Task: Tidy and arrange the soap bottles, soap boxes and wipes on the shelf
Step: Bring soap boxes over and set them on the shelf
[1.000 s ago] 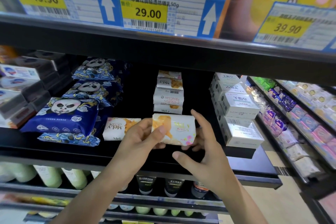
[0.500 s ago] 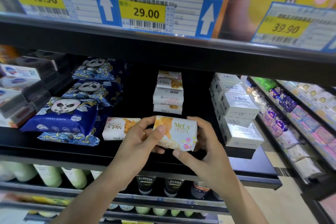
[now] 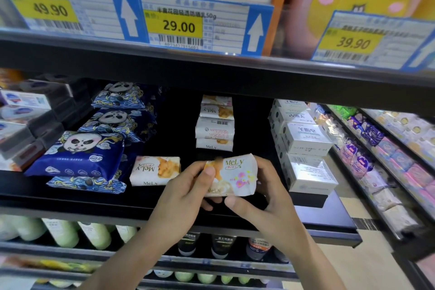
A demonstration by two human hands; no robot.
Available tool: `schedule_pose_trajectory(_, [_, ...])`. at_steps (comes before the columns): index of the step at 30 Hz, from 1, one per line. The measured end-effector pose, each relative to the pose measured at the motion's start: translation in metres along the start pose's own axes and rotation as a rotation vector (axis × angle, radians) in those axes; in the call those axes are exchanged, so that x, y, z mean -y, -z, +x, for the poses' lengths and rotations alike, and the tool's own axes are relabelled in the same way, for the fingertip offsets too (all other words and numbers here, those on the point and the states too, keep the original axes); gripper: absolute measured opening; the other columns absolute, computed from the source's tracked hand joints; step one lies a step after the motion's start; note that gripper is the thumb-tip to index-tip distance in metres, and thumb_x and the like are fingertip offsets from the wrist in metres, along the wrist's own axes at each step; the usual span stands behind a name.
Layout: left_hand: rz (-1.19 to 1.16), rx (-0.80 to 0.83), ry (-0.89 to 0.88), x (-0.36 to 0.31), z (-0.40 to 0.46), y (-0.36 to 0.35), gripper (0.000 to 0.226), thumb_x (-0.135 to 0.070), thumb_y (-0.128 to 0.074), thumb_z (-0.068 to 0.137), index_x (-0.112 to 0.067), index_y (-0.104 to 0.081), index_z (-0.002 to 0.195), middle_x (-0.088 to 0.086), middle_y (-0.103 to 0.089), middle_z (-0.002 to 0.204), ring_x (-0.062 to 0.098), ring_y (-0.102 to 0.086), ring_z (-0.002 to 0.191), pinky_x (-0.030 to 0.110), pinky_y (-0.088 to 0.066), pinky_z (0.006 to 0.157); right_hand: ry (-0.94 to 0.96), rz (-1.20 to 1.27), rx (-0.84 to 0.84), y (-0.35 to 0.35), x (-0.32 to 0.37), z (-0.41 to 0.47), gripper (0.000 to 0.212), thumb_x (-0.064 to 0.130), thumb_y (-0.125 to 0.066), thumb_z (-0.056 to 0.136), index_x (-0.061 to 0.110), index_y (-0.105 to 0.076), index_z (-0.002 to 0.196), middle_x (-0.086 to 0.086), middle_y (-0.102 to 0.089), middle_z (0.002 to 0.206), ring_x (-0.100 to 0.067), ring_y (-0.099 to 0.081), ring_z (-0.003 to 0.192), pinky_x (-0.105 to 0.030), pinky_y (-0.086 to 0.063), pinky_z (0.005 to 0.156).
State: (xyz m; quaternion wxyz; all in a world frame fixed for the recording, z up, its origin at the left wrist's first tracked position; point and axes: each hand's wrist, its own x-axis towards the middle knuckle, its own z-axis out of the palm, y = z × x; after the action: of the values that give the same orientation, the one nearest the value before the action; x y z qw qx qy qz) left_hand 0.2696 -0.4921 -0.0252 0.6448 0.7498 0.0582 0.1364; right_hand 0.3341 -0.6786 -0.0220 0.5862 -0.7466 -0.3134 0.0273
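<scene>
A black store shelf (image 3: 70, 198) holds a blue panda-print wipes pack (image 3: 77, 155) at left, with two more stacked behind it and one beneath. A stack of four white soap bars (image 3: 215, 125) sits at the back, white soap boxes (image 3: 303, 146) stand right. One white-and-orange wrapped soap bar (image 3: 155, 170) lies flat, just left of the hands. The left hand (image 3: 186, 195) and right hand (image 3: 266, 202) both grip a white flowered Mely soap bar (image 3: 235, 175) above the shelf front, fingers curled round its ends

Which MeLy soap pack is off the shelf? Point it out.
The MeLy pack gripped by both hands, left and right; the others lie on the shelf.
</scene>
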Motion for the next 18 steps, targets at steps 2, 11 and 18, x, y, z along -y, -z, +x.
schedule_pose_trajectory(2, [0.033,0.0,-0.006,0.0001,-0.0005,-0.0014,0.04,-0.057,-0.042,0.095,-0.037,-0.07,0.114,-0.005,-0.078,0.092,0.01,-0.074,0.079,0.027,-0.06,0.072,0.001,-0.023,-0.02,-0.0017,-0.002,0.0,0.063,0.044,-0.081,0.082,0.033,-0.054,0.138,0.004,-0.068,0.128,-0.023,-0.062,0.123,-0.051,-0.049,0.105])
schedule_pose_trajectory(11, [0.149,-0.003,-0.014,-0.0017,-0.006,-0.0056,0.05,-0.07,-0.035,0.099,-0.039,-0.073,0.095,-0.005,-0.076,0.081,0.009,-0.073,0.078,0.02,-0.055,0.072,-0.021,0.012,0.023,0.0017,-0.0035,0.0004,0.057,0.045,-0.074,0.087,0.026,-0.058,0.137,0.0,-0.069,0.127,-0.025,-0.061,0.123,-0.055,-0.045,0.107])
schedule_pose_trajectory(18, [0.312,-0.005,-0.015,-0.0018,-0.0103,-0.0085,0.064,-0.08,-0.031,0.093,-0.045,-0.065,0.135,-0.016,-0.077,0.091,0.003,-0.074,0.086,0.034,-0.061,0.084,-0.038,0.143,0.008,0.0069,-0.0056,0.0017,0.041,0.038,-0.072,0.086,0.027,-0.063,0.124,-0.004,-0.071,0.121,-0.027,-0.065,0.117,-0.062,-0.046,0.105])
